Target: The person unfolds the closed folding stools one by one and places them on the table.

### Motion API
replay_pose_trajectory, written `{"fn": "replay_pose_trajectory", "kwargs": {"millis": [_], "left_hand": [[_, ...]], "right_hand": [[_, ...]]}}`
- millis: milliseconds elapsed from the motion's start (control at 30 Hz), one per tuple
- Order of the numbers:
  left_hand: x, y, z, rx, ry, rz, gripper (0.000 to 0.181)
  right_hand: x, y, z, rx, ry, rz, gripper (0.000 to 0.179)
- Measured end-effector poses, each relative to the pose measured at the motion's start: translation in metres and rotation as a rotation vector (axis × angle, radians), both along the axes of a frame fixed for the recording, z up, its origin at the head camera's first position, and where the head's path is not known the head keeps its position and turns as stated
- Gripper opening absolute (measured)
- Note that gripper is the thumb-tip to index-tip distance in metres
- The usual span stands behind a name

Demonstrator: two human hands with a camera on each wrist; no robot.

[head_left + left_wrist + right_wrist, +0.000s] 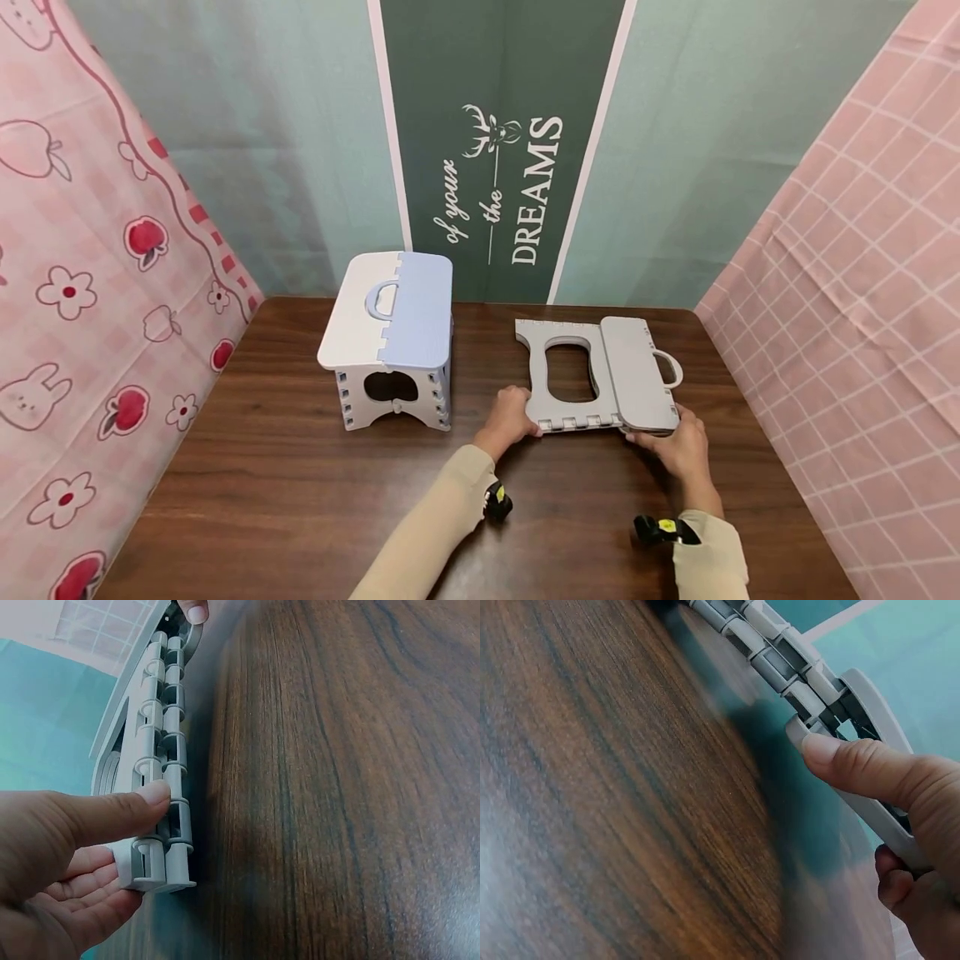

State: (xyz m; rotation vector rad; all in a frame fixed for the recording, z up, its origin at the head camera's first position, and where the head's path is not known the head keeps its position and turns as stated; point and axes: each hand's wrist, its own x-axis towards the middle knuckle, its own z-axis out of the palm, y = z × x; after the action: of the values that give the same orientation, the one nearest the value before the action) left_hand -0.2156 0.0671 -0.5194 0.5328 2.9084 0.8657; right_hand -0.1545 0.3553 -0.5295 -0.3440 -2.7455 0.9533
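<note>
A grey-white folding stool [639, 371], folded flat, is held between both hands over the right part of the table. My left hand [513, 417] grips its left end; in the left wrist view the thumb [154, 793] presses on the hinge knuckles and the fingers curl behind the panel. At the other end my right hand [684, 450] holds the seat panel's near corner, its thumb [822, 750] on the panel's rim [881, 817]. A looped carry handle [678, 371] sticks out to the right.
Left of the hands, a white and light-blue folding stool [423, 308] stands unfolded on the brown wooden table [300, 500]. Fabric hangs around the table: a green curtain [300, 167] behind, a patterned pink one [90, 333] on the left and a pink checked one [840, 292] on the right.
</note>
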Motion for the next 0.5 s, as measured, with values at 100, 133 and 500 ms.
{"fn": "replay_pose_trajectory", "kwargs": {"millis": [100,133,500], "left_hand": [[0.000,-0.001,0.000,0.022,-0.007,0.003,0.063],[0.001,-0.001,0.001,0.027,-0.011,0.002,0.063],[0.002,-0.007,0.006,0.029,-0.051,-0.048,0.061]], "right_hand": [[-0.001,0.000,0.001,-0.003,0.026,0.003,0.097],[0.000,0.000,0.002,-0.010,0.036,0.000,0.098],[0.002,-0.008,0.011,-0.072,0.125,-0.015,0.104]]}}
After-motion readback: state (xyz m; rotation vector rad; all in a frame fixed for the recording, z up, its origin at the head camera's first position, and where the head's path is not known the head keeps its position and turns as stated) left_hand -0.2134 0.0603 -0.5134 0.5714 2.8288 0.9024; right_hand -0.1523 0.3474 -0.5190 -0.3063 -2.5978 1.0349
